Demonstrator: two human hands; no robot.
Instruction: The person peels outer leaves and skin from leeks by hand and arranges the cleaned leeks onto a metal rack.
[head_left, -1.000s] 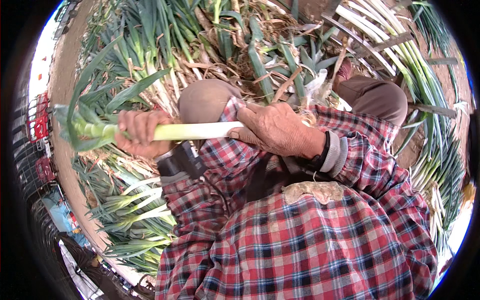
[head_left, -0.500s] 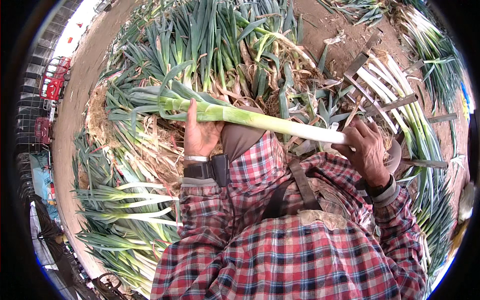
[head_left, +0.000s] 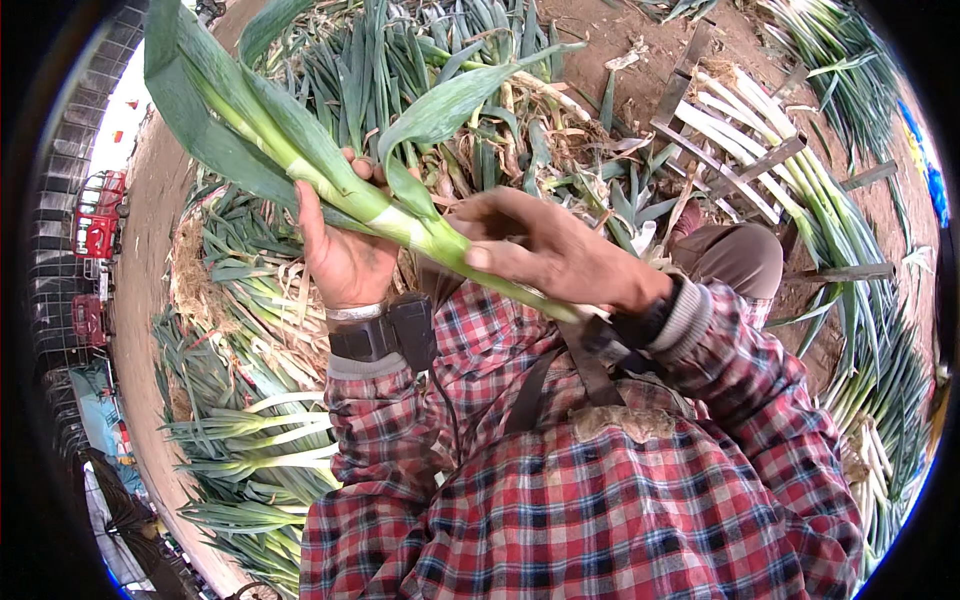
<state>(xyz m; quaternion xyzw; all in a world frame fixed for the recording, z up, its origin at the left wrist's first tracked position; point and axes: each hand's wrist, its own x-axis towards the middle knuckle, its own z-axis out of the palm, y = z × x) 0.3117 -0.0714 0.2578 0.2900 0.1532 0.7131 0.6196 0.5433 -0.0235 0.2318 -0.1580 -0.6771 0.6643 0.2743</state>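
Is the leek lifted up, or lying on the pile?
Lifted: the left hand and right hand hold the leek above the pile.

Outdoor farm sorting ground on bare brown dirt (head_left: 600, 30), under daylight. Heaps of harvested leeks (head_left: 450, 90) with green tops and pale stalks spread all around. Trimmed leeks laid in a rough wooden rack (head_left: 740, 170) on the right. Dry husks and straw (head_left: 215, 300) scattered about. Red vehicle (head_left: 97, 222) parked at the far left edge.

leek (head_left: 330, 180) across both hands, leek pile (head_left: 480, 90) beyond, rack (head_left: 740, 150) right
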